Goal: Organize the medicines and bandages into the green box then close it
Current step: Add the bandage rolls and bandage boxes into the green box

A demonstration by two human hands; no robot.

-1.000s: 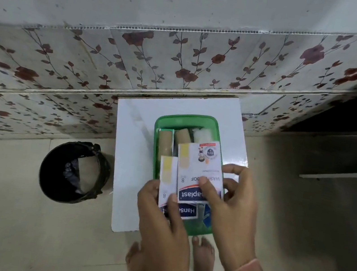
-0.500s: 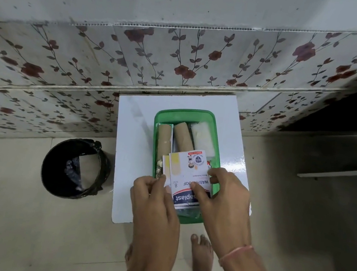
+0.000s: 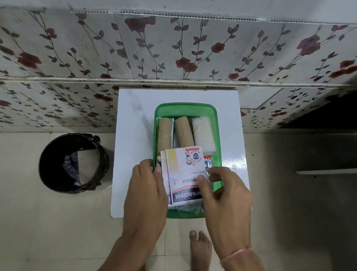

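An open green box (image 3: pixel 186 108) stands on a small white table (image 3: pixel 134 132). In its far half lie two brown bandage rolls (image 3: pixel 165 133) and a white gauze roll (image 3: pixel 203 134). A silver medicine strip (image 3: pixel 208 162) shows at the right wall. Two white plaster packets (image 3: pixel 184 172) with blue print lie stacked in the near half. My left hand (image 3: pixel 148 191) grips their left edge. My right hand (image 3: pixel 225 197) pinches their right edge with thumb and fingers. No lid is in sight.
A black bin (image 3: pixel 73 162) with a dark liner stands on the floor left of the table. A tiled wall with red flowers (image 3: pixel 185 63) runs right behind the table. My bare foot (image 3: pixel 199 252) is on the floor under the table's near edge.
Both hands have lowered the plaster packets further into the near half of the box, sliding them toward me. The rolls are now fully uncovered.
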